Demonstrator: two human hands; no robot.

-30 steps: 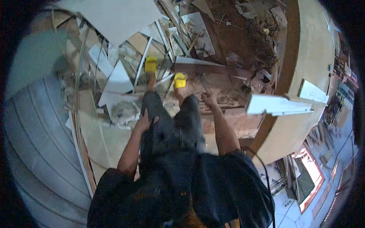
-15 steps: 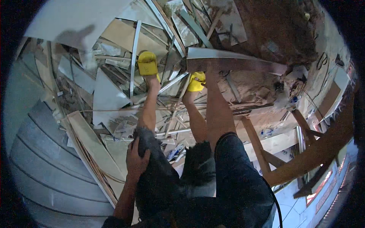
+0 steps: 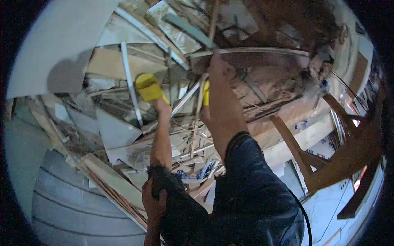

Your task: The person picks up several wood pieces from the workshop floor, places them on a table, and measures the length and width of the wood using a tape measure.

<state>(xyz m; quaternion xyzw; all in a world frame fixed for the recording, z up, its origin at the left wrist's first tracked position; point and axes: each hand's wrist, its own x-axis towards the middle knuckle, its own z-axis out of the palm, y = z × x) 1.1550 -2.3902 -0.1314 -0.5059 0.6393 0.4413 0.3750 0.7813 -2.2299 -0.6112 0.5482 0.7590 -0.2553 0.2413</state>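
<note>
My left hand (image 3: 154,201) rests over my left knee, its fingers bent round the dark trouser leg with a frayed hem. My right arm stretches forward, and my right hand (image 3: 217,65) overlaps the left part of a brown board (image 3: 262,61) with a pale upper edge. Its fingers are blurred, so their grip cannot be made out. Just beyond the fingertips, a thin wooden strip (image 3: 213,24) runs upward. A yellow slipper (image 3: 149,87) on my left foot stands among scrap boards. My right arm mostly hides the other yellow slipper (image 3: 206,93).
Broken panels and strips cover the ground, among them a pale metal-like strip (image 3: 130,82) and a white triangular piece (image 3: 117,129). A large white sheet (image 3: 53,49) stands upper left. Grey ribbed panels (image 3: 82,205) lie lower left. A brown wooden frame (image 3: 328,172) stands right.
My view has turned and shifted. My right hand has moved up and left along the brown board, whose pale edge now looks thinner. My left hand remains at the knee.
</note>
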